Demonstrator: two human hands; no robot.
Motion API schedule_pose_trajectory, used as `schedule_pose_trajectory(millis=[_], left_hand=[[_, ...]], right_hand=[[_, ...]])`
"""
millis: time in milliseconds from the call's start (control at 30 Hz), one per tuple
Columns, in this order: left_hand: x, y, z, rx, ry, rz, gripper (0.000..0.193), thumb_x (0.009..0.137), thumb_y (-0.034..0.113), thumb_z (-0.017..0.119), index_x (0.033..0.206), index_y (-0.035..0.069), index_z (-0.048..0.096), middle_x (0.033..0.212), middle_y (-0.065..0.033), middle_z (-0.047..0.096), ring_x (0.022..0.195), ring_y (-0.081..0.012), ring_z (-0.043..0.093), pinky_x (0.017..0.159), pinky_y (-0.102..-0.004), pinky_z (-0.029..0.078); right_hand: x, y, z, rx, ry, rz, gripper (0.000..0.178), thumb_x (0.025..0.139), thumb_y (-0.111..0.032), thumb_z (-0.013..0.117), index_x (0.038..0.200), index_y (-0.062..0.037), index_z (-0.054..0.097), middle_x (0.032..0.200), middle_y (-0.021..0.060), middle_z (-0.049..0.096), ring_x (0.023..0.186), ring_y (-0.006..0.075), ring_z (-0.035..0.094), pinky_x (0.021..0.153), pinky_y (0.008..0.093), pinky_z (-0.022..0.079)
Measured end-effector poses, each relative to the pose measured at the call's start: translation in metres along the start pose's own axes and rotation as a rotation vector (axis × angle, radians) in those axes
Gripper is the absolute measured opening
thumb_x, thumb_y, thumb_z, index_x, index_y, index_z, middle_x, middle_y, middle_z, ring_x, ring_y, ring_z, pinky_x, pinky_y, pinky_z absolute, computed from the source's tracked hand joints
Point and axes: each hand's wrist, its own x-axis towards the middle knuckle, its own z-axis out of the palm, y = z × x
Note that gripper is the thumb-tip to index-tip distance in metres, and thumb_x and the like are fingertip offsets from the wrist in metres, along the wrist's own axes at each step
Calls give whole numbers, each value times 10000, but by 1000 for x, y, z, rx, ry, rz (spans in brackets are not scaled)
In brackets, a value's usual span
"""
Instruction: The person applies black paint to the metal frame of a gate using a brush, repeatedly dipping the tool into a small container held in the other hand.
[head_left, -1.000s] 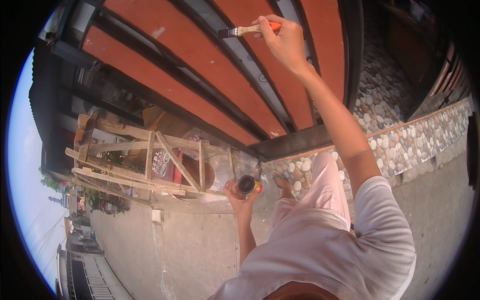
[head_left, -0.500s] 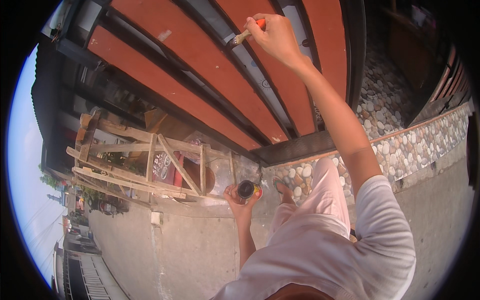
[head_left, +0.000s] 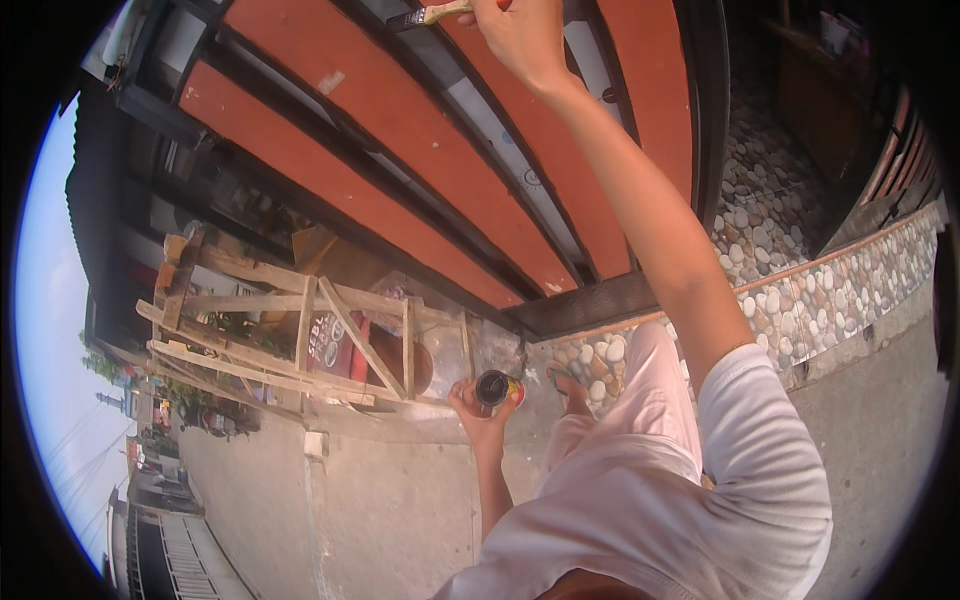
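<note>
My right hand (head_left: 515,38), at the top of the view, is closed on the handle of a paintbrush (head_left: 432,15). The brush points left, its dark bristles at the black edge of a slat in the panel. Wide orange boards (head_left: 400,105) alternate with narrow black-edged gaps on this panel. Lower down, my left hand (head_left: 484,420) is wrapped round a small paint can (head_left: 494,388), dark inside, with a red and yellow label. The can is held well below the brush, in front of my legs.
A rough wooden trestle frame (head_left: 290,340) stands left of the can, a dark red sign (head_left: 345,350) behind it. A pebble-faced ledge (head_left: 800,305) runs along the right. Concrete ground (head_left: 390,490) lies below, and a street opens at far left.
My right hand has moved up and left with the paintbrush, along the black slat edge toward the top of the view. My left hand and the can have hardly moved.
</note>
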Motion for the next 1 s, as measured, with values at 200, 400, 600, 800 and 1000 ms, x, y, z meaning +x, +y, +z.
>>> schedule_pose_trajectory(millis=[200, 400, 600, 800, 1000], left_hand=[[-2, -1, 1, -17, 7, -14, 894, 696, -7, 831, 1350, 61, 226, 1234, -106, 446, 1182, -208, 495, 1008, -343, 425], [2, -5, 3, -33, -9, -6, 898, 689, 10, 842, 1342, 36, 227, 1211, -104, 442, 1152, -201, 497, 999, -338, 426], [5, -7, 1, -19, -36, 52, 891, 687, 32, 856, 1329, 35, 238, 1198, -107, 440, 1148, -196, 492, 991, -334, 428], [2, -3, 0, -28, -8, 3, 886, 694, 34, 851, 1333, 43, 237, 1214, -107, 433, 1162, -200, 485, 1004, -343, 425], [5, -5, -4, -3, 2, 22, 916, 691, 44, 858, 1351, 44, 222, 1231, -110, 430, 1179, -206, 480, 1016, -347, 419]], right_hand=[[-25, 14, -27, -302, -267, 40, 299, 932, -238, 546, 840, -15, 724, 598, 63, 678, 509, 118, 616, 504, 250, 459], [-10, -8, -9, -308, -395, -13, 272, 930, -213, 555, 798, -14, 686, 602, 56, 671, 483, 109, 551, 489, 275, 430], [31, -35, 10, -214, -162, -207, 312, 953, -166, 546, 744, 44, 645, 649, 152, 680, 607, 198, 689, 531, 327, 497], [25, -41, 4, -72, -242, -153, 325, 928, -141, 540, 679, 53, 618, 593, 168, 643, 554, 255, 669, 541, 354, 511], [30, -38, 16, -179, -383, -166, 327, 927, -124, 520, 661, 40, 615, 577, 155, 638, 540, 247, 660, 541, 351, 517]])
